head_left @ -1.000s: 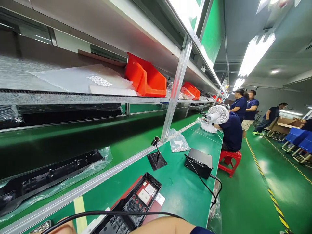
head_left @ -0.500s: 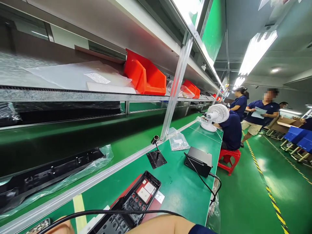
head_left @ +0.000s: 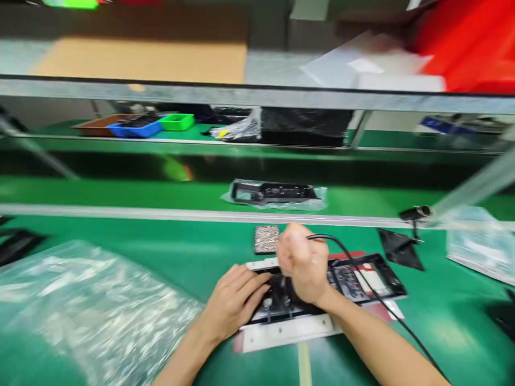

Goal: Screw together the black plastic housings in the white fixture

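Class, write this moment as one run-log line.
left hand: touching black casing | right hand: closed around mostly hidden corded tool | beyond casing: small tray | left side: clear plastic

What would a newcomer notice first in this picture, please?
Probably the left hand on a black casing near centre, and the right hand closed above it with a black cable. Next, a bright red object stands out at upper right, and crumpled clear plastic lies at lower left.

Workbench (head_left: pixel 185 257), shelf (head_left: pixel 181 97) & 3 trays (head_left: pixel 137 131) show it's an assy. workshop.
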The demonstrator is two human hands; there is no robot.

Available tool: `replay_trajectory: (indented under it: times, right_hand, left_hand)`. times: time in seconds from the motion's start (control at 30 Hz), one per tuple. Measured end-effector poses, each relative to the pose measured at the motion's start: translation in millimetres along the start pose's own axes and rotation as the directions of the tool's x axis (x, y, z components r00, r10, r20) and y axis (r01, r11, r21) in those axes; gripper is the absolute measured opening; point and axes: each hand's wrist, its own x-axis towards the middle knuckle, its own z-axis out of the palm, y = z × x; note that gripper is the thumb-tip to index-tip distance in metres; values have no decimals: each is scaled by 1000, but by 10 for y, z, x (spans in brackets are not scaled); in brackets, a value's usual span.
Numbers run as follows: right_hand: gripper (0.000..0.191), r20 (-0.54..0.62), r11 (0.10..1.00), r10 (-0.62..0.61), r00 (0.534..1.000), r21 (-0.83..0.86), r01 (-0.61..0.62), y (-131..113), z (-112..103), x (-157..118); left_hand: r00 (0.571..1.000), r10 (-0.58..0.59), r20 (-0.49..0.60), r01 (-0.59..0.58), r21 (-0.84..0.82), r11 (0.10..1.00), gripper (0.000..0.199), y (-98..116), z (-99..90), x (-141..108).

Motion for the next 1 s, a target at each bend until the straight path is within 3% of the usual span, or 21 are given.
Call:
replay_trajectory:
  times: [0.13,0.3,1.0]
  right_hand:
    - [39,64,985,16,998,172,-27,-71,-48,7]
    - [42,40,994,-31,999,105,26,-213,-49,49]
    - [42,19,995,-9,1000,99,7,-355,-68,92]
  left_hand:
    - [1000,1,8,-1,-16,1000,19,90,30,177]
    - [999,30,-28,-31,-33,999,18,171,-12,276]
    - [997,42,-62,-43,-17,999,17,259,-20,336]
